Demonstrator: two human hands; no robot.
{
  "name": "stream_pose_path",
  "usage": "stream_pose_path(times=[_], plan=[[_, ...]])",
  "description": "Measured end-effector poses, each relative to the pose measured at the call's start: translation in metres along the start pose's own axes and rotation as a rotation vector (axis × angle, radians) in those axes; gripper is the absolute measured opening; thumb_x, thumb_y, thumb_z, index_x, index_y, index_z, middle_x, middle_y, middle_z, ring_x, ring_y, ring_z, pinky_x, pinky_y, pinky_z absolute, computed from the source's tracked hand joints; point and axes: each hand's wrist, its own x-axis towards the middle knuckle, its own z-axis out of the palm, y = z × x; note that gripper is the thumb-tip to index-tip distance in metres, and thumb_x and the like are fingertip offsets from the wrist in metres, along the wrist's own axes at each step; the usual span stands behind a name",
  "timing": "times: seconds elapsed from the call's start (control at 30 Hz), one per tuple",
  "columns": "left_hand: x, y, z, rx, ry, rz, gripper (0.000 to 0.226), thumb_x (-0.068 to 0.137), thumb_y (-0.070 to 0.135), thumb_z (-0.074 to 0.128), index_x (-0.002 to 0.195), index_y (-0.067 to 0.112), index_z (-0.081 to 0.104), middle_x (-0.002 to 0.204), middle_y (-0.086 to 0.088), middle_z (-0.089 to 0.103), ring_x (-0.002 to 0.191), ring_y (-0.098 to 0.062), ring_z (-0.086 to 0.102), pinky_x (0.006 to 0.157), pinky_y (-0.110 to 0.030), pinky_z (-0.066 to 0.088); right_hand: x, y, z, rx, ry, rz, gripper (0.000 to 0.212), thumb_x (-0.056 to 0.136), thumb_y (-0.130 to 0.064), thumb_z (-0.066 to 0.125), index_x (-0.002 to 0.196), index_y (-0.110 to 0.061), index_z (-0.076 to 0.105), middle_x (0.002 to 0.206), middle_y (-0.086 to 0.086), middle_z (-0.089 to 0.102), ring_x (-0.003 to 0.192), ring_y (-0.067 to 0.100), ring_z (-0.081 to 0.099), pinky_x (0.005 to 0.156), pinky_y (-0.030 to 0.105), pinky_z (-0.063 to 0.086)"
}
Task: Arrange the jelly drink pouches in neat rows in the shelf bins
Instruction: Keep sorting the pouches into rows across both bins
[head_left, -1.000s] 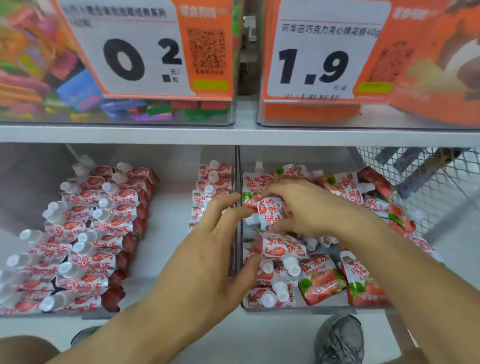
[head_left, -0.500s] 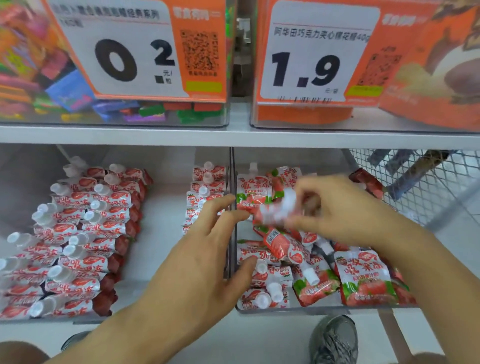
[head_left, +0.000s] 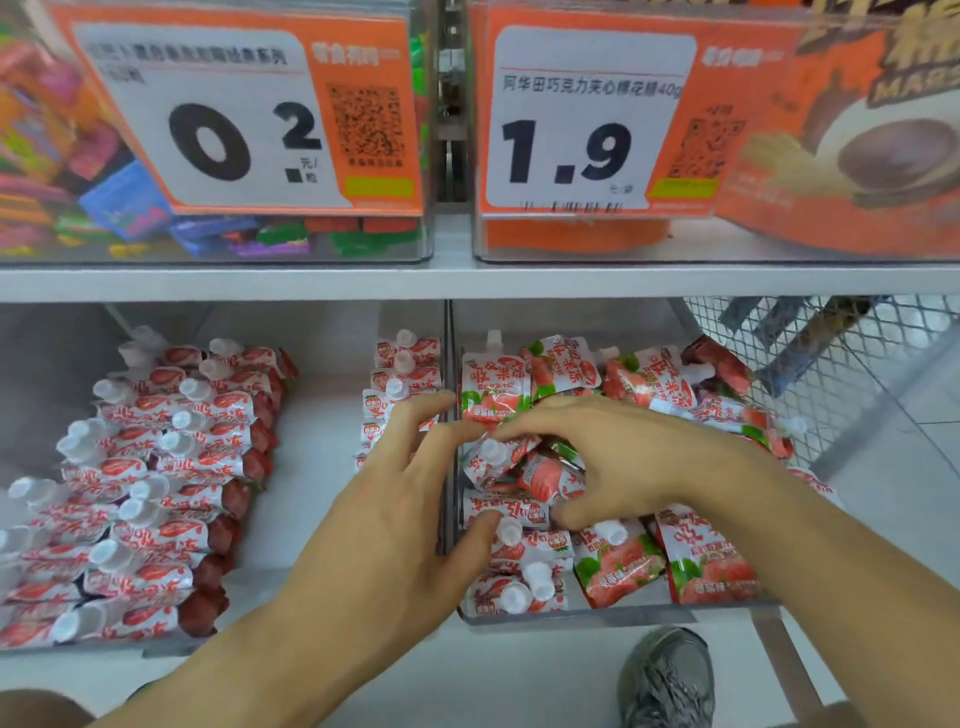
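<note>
one pouch (head_left: 540, 470), lifted half a second earlier, was back low in the right bin (head_left: 618, 616), right hand (head_left: 634, 462) curled round it, left hand (head_left: 395, 525) loosely open; placing seemed underway.

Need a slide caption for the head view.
Both hands, right hand and left hand, sort loose jelly pouches in the right bin.

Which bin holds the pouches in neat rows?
The left bin: its pouches lie in rows; those in the right bin are jumbled.

Pouch rows (head_left: 156, 488) in left bin (head_left: 322, 415), loose pouches (head_left: 623, 561) in right bin (head_left: 571, 616).
</note>
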Motion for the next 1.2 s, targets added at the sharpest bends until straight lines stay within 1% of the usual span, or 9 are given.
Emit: stream_pose_path(times=[0.2,0.37,0.47,0.6,0.7,0.87,1.0,1.1,1.2], plan=[[-0.001,-0.002,-0.006,-0.003,-0.019,0.023,0.053,0.079,0.054,0.053,0.126,0.03,0.047,0.14,0.014,0.034,0.1,-0.012,0.063,0.073,-0.035,0.057,-0.006,0.008,-0.012,0.059,0.094,0.013,0.042,0.088,-0.027,0.071,0.124,-0.047,0.062,0.126,-0.014,0.065,0.054,0.001,0.057,0.056,0.019,0.045],[-0.001,-0.003,-0.009,-0.01,-0.044,0.013,0.055,0.079,0.05,0.065,0.128,0.035,0.046,0.139,0.02,0.032,0.094,-0.006,0.062,0.076,-0.025,0.054,-0.024,0.02,-0.019,0.35,0.221,0.054,0.029,0.086,-0.018,0.075,0.102,-0.042,0.076,0.131,-0.02,0.063,0.118,-0.005,0.057,0.095,0.029,0.055],[0.003,-0.001,-0.011,-0.02,0.027,0.058,0.064,0.075,0.049,0.07,0.132,0.029,0.048,0.14,0.012,0.036,0.117,-0.003,0.051,0.096,-0.008,0.036,-0.043,0.021,-0.026,0.611,0.406,-0.002,0.03,0.079,-0.005,0.08,0.095,-0.03,0.081,0.118,-0.011,0.071,0.115,0.0,0.063,0.081,0.023,0.059],[0.026,0.016,-0.017,0.019,0.032,0.256,0.075,0.078,0.049,0.071,0.142,0.018,0.043,0.148,0.003,0.039,0.137,-0.012,0.038,0.112,-0.026,0.032,-0.056,0.002,-0.021,0.798,0.431,-0.144,0.036,0.076,0.0,0.08,0.105,-0.019,0.078,0.116,-0.006,0.073,0.114,0.007,0.066,0.079,0.027,0.059],[0.036,0.019,-0.018,-0.001,0.102,0.313,0.045,0.086,0.041,0.066,0.127,0.024,0.059,0.122,0.015,0.06,0.11,-0.003,0.057,0.096,-0.016,0.043,-0.059,-0.006,-0.013,0.878,0.373,-0.171,0.046,0.074,0.0,0.082,0.115,-0.02,0.072,0.113,-0.005,0.074,0.109,0.012,0.069,0.078,0.03,0.06],[0.024,0.033,-0.045,-0.443,0.243,-0.134,0.009,0.075,0.044,0.068,0.08,0.037,0.066,0.069,0.026,0.07,0.063,0.008,0.065,0.052,-0.003,0.045,-0.088,0.006,-0.028,0.84,0.471,-0.167,0.04,0.066,-0.008,0.084,0.101,-0.014,0.066,0.107,0.0,0.076,0.105,0.018,0.071,0.089,0.033,0.058],[0.02,0.036,-0.05,-0.55,0.079,-0.258,0.037,0.078,0.055,0.057,0.076,0.02,0.07,0.061,0.006,0.069,0.049,-0.003,0.061,0.046,-0.02,0.05,-0.086,-0.022,-0.026,0.96,0.42,-0.352,0.035,0.077,-0.009,0.076,0.11,-0.009,0.065,0.111,0.004,0.075,0.106,0.021,0.071,0.086,0.028,0.056],[0.015,0.03,-0.052,-0.604,-0.237,-0.237,0.073,0.081,0.08,0.038,0.101,0.016,0.068,0.088,-0.003,0.074,0.082,-0.015,0.069,0.081,-0.042,0.055,-0.068,-0.047,-0.018,0.88,0.488,-0.35,0.037,0.073,-0.008,0.083,0.108,-0.009,0.07,0.105,-0.004,0.076,0.101,0.011,0.071,0.085,0.021,0.053],[0.013,0.024,-0.061,-0.618,-0.308,-0.198,0.053,0.071,0.068,0.065,0.102,0.025,0.067,0.071,0.012,0.069,0.063,-0.005,0.064,0.063,-0.02,0.052,-0.048,-0.063,-0.01,0.908,0.721,-0.343,0.043,0.061,-0.017,0.091,0.099,-0.013,0.072,0.1,0.0,0.072,0.095,0.02,0.069,0.075,0.032,0.058]])
